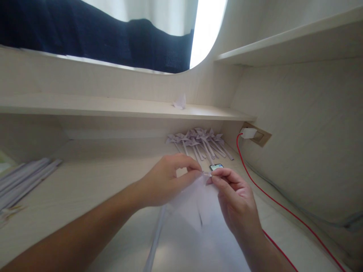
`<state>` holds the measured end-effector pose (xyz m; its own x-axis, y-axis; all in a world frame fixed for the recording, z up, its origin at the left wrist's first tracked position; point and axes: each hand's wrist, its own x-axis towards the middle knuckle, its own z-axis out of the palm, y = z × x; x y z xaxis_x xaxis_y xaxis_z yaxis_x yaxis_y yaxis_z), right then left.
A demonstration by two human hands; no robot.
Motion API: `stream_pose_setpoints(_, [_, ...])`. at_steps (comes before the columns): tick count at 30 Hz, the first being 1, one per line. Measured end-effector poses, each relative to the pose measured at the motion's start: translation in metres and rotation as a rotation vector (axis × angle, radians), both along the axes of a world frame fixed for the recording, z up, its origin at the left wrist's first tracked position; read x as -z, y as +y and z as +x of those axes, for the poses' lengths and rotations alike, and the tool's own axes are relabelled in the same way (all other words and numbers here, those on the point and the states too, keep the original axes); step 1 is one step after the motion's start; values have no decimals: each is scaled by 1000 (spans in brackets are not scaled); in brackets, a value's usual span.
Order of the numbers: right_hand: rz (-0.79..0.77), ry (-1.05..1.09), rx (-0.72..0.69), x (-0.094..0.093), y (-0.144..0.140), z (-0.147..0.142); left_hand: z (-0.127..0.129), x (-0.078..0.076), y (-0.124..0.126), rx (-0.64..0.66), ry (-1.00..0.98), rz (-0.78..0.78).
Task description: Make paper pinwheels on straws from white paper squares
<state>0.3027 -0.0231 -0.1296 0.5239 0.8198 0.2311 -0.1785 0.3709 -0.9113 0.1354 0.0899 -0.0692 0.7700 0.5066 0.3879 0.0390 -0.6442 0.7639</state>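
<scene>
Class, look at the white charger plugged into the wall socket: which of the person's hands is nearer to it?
Right. The right hand lies below and left of the charger; the left hand is farther left.

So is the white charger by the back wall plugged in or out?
Plugged in: the charger sits in the wall socket, and its red cable runs down along the desk, passing the right hand.
</scene>
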Motion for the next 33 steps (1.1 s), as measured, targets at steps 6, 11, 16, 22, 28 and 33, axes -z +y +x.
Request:
stream_pose_setpoints(6, [-36, -21, -3, 1, 0, 0, -1, -2, 0, 8, 47, 12])
stream_pose_setpoints(11, [-45, -42, 1, 1, 1, 0, -1, -1, 2, 18, 57, -12])
stream_pose_setpoints(16, [-41, -64, -28, 2, 1, 2, 1, -2, 5, 37, 92, -81])
stream_pose_setpoints(22, [-41, -13, -91, 3, 3, 2, 0, -3, 5, 56, 126, -188])
stream_pose_setpoints(28, [-73, 139, -157, -2, 6, -4, 2, -2, 3, 55, 121, -200])
stream_pose_setpoints(33, [-110, 236, -183, -1, 8, -7, 4, -1, 0, 3, 102, -120])
